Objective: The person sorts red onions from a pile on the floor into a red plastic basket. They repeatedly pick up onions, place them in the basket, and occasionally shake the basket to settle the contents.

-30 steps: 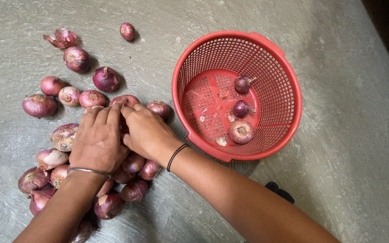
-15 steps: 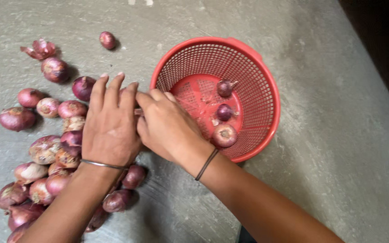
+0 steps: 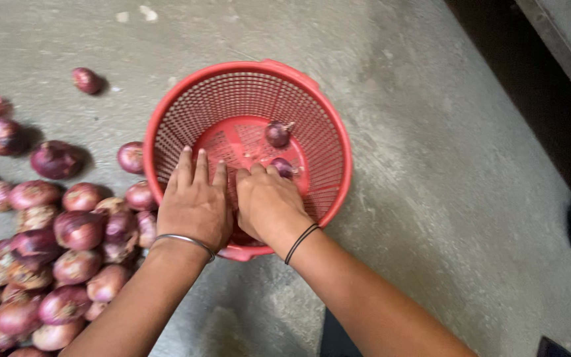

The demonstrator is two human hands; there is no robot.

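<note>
Your left hand [image 3: 195, 206] and right hand [image 3: 267, 203] sit side by side over the red basket [image 3: 338, 165], fingers flat; any grasp beneath is hidden. Two onions [image 3: 277, 134] lie just beyond.

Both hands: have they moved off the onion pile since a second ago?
Yes. The left hand and right hand went from over the onion pile rightward, across the red basket rim, now inside it.

light: soft, even | shadows: faint | focus: slight motion blur | glare: none
</note>
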